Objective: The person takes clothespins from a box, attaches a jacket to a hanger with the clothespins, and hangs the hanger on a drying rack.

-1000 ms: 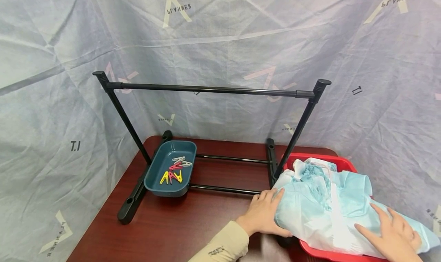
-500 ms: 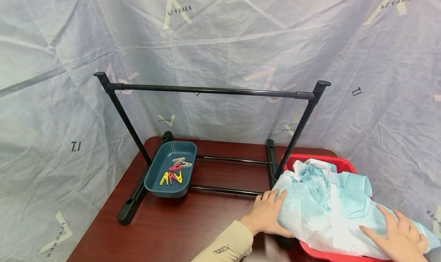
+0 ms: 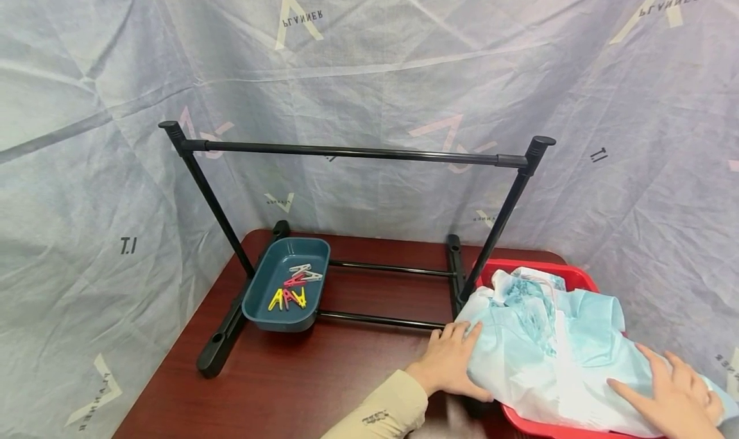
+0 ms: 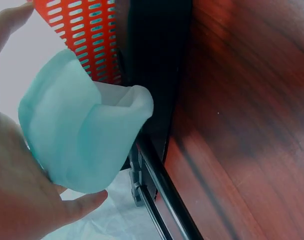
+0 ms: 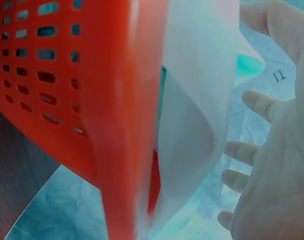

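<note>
A crumpled pile of thin light-blue and white cloth (image 3: 543,343) fills the red basket (image 3: 571,272) at the lower right of the head view and bulges over its rim. My left hand (image 3: 447,361) lies along the pile's left side, fingers spread and thumb apart. In the left wrist view a loose blue flap (image 4: 77,130) of the cloth pokes out between that thumb and the fingers. Over the pile's right end is my right hand (image 3: 672,387), its fingers spread. The right wrist view shows those fingers (image 5: 241,152) beside the white cloth, not curled round it.
A black rack (image 3: 352,150) with a high crossbar stands on the dark red table (image 3: 369,362). Its right foot (image 3: 454,259) is close beside the basket. At the left foot sits a blue-grey tray (image 3: 260,314) with several clothespins (image 3: 287,296). Printed grey sheeting (image 3: 369,60) hangs behind.
My right hand has shifted slightly to the right and down across the cloth. My left hand has also slid a little to the right. Pile, rack and tray stay put.
</note>
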A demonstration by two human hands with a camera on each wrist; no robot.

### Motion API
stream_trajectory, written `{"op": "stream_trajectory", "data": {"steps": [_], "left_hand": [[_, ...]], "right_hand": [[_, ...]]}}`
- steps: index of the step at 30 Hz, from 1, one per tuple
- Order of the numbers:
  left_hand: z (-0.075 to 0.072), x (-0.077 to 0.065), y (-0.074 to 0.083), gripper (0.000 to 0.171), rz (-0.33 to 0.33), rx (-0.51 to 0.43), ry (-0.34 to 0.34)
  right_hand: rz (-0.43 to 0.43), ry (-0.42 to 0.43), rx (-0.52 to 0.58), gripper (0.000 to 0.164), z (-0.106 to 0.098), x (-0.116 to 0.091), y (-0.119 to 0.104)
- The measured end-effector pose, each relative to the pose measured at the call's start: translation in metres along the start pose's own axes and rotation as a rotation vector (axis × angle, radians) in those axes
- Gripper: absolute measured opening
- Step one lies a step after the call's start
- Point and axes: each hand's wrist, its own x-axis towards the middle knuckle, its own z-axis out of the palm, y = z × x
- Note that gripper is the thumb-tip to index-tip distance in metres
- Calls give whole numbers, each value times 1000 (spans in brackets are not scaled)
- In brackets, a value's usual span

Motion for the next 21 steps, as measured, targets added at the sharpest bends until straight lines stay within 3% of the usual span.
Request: {"op": "stream_trajectory", "data": {"steps": [12, 21], "left_hand": [[4, 2, 1, 122, 4, 41, 4], [6, 4, 1, 120, -3, 38, 11]], "right_hand": [[-22, -16, 12, 96, -4, 7, 7], [42, -63, 14, 101, -1, 7, 17]]}}
